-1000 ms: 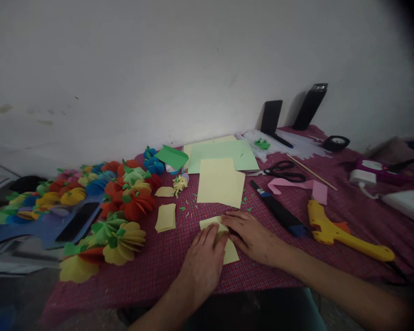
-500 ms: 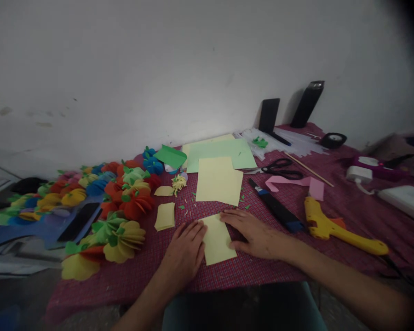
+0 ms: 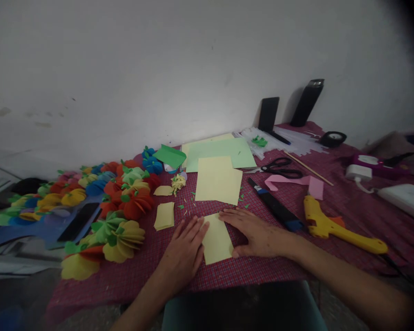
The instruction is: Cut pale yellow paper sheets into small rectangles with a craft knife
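Observation:
A pale yellow sheet of paper (image 3: 216, 243) lies flat on the table near its front edge. My left hand (image 3: 188, 243) rests along the sheet's left side, fingers stretched out, fingertips on its upper left edge. On the opposite side my right hand (image 3: 250, 234) lies with fingers extended over the upper right corner and the thumb by the right edge. Larger yellow sheets (image 3: 215, 179) lie just beyond. To the left sit a small stack of cut yellow paper (image 3: 164, 216), a curved yellow piece (image 3: 163, 191) and a little heap of yellow scraps (image 3: 178, 182).
Colourful paper pumpkins (image 3: 134, 202) crowd the left side. On the right are black scissors (image 3: 284, 168), a dark utility knife (image 3: 276, 204), a pink paper strip (image 3: 290, 180) and a yellow glue gun (image 3: 341, 232). Glue sticks (image 3: 296, 141) and a black bottle (image 3: 307, 103) stand or lie near the wall.
My left hand has shifted very slightly, its fingertips a bit higher and further over the sheet's edge. The right hand and paper stay nearly as they were.

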Tool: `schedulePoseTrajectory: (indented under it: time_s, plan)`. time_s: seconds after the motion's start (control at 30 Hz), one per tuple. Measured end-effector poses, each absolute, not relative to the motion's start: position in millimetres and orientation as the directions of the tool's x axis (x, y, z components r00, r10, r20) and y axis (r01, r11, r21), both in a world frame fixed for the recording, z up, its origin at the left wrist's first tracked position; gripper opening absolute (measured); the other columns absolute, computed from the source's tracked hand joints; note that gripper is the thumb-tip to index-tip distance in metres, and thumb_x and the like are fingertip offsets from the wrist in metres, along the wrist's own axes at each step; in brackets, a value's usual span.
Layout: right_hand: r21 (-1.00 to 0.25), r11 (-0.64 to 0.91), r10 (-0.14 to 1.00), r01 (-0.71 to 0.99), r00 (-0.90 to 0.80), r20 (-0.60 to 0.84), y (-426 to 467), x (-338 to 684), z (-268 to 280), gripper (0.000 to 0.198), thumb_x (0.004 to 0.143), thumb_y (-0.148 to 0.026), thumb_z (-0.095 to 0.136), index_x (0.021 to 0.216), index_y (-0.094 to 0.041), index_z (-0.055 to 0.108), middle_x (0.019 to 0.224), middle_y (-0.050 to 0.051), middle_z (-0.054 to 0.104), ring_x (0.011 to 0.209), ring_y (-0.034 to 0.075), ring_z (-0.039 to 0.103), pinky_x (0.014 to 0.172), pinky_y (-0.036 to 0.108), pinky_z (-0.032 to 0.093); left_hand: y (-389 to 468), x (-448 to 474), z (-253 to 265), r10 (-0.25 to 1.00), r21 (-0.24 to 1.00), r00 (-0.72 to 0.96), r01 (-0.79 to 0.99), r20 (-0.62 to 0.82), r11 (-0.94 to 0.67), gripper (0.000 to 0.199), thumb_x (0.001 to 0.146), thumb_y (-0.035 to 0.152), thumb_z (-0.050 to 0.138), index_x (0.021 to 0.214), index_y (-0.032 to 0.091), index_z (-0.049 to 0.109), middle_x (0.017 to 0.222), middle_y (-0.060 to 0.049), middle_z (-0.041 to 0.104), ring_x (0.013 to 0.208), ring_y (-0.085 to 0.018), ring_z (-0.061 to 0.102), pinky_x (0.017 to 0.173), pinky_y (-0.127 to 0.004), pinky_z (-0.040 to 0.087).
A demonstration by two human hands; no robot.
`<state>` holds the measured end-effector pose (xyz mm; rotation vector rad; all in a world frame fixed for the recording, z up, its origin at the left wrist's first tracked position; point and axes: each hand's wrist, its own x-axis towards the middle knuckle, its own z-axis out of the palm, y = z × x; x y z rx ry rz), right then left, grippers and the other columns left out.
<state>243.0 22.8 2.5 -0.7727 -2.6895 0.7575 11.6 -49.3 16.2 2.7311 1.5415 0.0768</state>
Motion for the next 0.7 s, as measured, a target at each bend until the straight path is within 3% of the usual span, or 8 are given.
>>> schedulePoseTrajectory:
  time_s: [0.13,0.37,0.7]
  plan:
    - [-0.549,0.721,0.558,0.424,-0.824,0.096,22,244,3,0.081,0.064,-0.05,0.06,0.131,-0.016,0.028,0.134,0.01,0.032,0.124,0.023,0.024,0.102,0.04,0.017,-61,10,19,0.781,0.075,0.625,0.779,-0.009,-0.623,0.047,0.083,0.019,0.038,0.129,0.022,0.029,0.132,-0.004,0.037,0.123,-0.017,0.027,0.102,-0.041,0.021]
    - [-0.53,0.741,0.538,0.412,-0.837,0.101,23,245,1,0.082,0.064,-0.052,0.059,0.131,-0.016,0.027,0.135,0.01,0.03,0.124,0.023,0.023,0.102,0.041,0.016,-82,-5,20,0.773,0.126,0.631,0.774,-0.07,-0.621,0.055,0.08,0.038,0.046,0.13,0.023,0.027,0.136,-0.005,0.03,0.125,-0.02,0.022,0.101,-0.041,0.023]
    - [-0.527,0.757,0.514,0.385,-0.85,0.116,24,246,5,0.081,0.065,-0.051,0.058,0.131,-0.016,0.028,0.134,0.013,0.031,0.124,0.024,0.024,0.101,0.043,0.018,-86,-5,20,0.772,0.122,0.634,0.77,-0.041,-0.626,0.058,0.078,0.046,0.047,0.129,0.023,0.029,0.135,-0.007,0.032,0.125,-0.022,0.024,0.101,-0.042,0.024]
